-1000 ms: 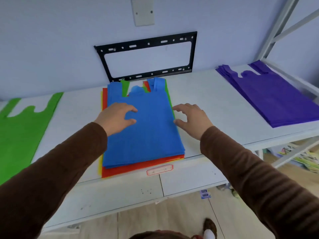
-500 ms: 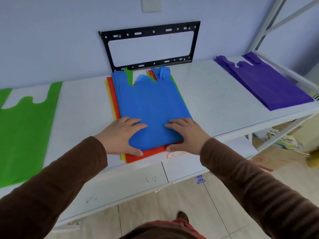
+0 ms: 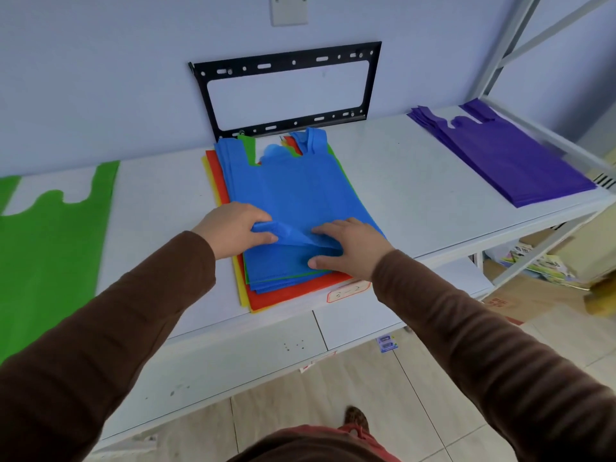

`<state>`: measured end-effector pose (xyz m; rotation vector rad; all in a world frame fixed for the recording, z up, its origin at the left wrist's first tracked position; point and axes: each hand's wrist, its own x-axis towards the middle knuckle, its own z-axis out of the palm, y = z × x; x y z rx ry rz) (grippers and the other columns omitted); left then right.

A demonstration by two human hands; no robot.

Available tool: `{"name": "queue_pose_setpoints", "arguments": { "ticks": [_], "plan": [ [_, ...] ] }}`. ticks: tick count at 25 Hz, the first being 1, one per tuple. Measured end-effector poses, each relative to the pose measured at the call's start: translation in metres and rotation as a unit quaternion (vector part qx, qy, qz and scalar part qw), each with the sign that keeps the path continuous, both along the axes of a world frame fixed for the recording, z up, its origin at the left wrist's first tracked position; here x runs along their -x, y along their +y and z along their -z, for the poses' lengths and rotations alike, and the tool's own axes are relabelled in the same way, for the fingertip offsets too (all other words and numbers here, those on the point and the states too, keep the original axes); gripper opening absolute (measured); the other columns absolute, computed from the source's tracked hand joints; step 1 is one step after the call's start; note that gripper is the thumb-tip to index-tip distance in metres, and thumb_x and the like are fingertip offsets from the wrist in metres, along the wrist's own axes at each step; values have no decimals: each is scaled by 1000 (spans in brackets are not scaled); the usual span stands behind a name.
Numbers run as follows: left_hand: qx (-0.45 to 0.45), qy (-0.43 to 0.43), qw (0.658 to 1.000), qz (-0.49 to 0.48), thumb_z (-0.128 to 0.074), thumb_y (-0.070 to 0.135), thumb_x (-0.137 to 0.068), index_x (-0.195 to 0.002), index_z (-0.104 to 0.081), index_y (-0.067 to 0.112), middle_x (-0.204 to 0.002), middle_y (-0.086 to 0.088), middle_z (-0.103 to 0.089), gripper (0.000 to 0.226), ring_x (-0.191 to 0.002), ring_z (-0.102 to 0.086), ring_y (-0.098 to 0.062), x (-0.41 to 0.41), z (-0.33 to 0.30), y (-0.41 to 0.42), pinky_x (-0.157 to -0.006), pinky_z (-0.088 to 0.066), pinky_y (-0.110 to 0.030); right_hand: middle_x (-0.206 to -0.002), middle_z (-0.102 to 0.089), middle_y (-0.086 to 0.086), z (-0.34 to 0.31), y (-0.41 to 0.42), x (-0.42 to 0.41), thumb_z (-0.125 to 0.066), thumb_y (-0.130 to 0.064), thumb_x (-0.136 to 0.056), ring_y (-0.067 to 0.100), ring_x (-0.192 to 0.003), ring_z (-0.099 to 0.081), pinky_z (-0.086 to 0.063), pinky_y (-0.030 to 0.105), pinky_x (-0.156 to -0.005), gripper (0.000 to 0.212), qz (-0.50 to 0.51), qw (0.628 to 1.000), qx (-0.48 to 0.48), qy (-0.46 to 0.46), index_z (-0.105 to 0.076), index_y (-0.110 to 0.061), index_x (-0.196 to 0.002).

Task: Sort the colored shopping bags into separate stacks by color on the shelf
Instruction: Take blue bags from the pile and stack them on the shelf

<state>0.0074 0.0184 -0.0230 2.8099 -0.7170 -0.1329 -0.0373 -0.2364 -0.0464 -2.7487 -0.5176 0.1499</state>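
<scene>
A mixed pile of bags (image 3: 266, 295) lies mid-shelf, with red, yellow and green edges showing under blue ones. The top blue bag (image 3: 293, 191) has its near edge folded up and back. My left hand (image 3: 233, 231) grips that lifted edge at its left corner. My right hand (image 3: 353, 248) pinches the same lifted edge on the right, thumb underneath against the blue bag below. A green bag (image 3: 50, 248) lies flat at the far left. A stack of purple bags (image 3: 510, 158) sits at the far right.
The white shelf (image 3: 416, 195) has bare stretches on both sides of the pile. A black metal bracket (image 3: 286, 58) hangs on the wall behind. A grey rack post (image 3: 500, 48) rises at the right. Boxes and papers (image 3: 540, 261) lie on the floor.
Both hands slid from the middle of the blue bag down to its near edge. They have now peeled that edge up and back off the pile.
</scene>
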Motion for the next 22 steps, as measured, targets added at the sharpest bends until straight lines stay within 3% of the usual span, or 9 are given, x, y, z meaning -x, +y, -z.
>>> {"name": "queue_pose_setpoints", "arguments": {
  "ticks": [3,6,9,12,14,18,20,22],
  "plan": [
    [-18,36,999,-6,-56,68,-83,-87,-59,31,-74,11,-54,38,-71,-52,-11,3,-5,-3,-58,-36,-30,-123,-57,-8,-2,22,1,-68,-65,-70,15,-111,-49,-47,38,-90,82,-46,998,0,34,-37,-36,-139],
    [-29,79,996,-1,-53,70,-83,-83,-63,18,-71,1,-59,53,-65,-54,-14,9,-6,0,-59,-39,-36,-109,-58,-9,0,31,2,-61,-70,-73,15,-103,-49,-47,36,-75,69,-51,997,51,-4,-45,-36,-130],
    [16,104,994,0,-51,69,-85,-75,-60,18,-65,1,-54,52,-59,-49,-14,14,-5,3,-58,-35,-35,-104,-55,-9,2,34,2,-59,-72,-72,15,-99,-47,-43,33,-68,65,-42,995,88,-34,-51,-33,-123],
    [8,105,994,-5,-49,70,-86,-84,-60,31,-74,11,-56,41,-69,-51,-9,15,-3,4,-61,-37,-30,-110,-55,-8,7,37,2,-57,-66,-77,18,-101,-48,-40,32,-66,56,-55,990,119,-60,-55,-32,-121],
    [13,115,993,-11,-47,71,-86,-101,-63,35,-94,15,-62,43,-87,-56,-7,14,-2,6,-74,-45,-30,-116,-58,-9,8,36,2,-53,-57,-84,19,-102,-50,-37,31,-66,42,-50,990,108,-77,-59,-32,-118],
    [100,117,988,-17,-53,60,-89,-126,-58,34,-127,15,-58,46,-117,-53,-5,16,-1,14,-94,-41,-25,-110,-64,-6,7,36,4,-47,-48,-90,20,-100,-54,-41,32,-70,31,7,993,87,-84,-64,-33,-113],
    [182,65,980,-49,-57,52,-91,-135,-49,29,-130,10,-49,50,-117,-49,-5,20,0,16,-97,-37,-24,-97,-65,0,4,34,2,-48,-48,-91,23,-92,-58,-47,35,-75,30,57,997,33,-30,-66,-32,-108],
    [275,23,952,-131,-55,41,-95,-129,-50,21,-121,1,-51,39,-106,-54,-11,21,1,18,-89,-44,-25,-80,-64,0,2,30,-2,-50,-46,-91,23,-80,-60,-50,35,-71,28,84,995,-37,27,-68,-25,-94]
  ]
}}
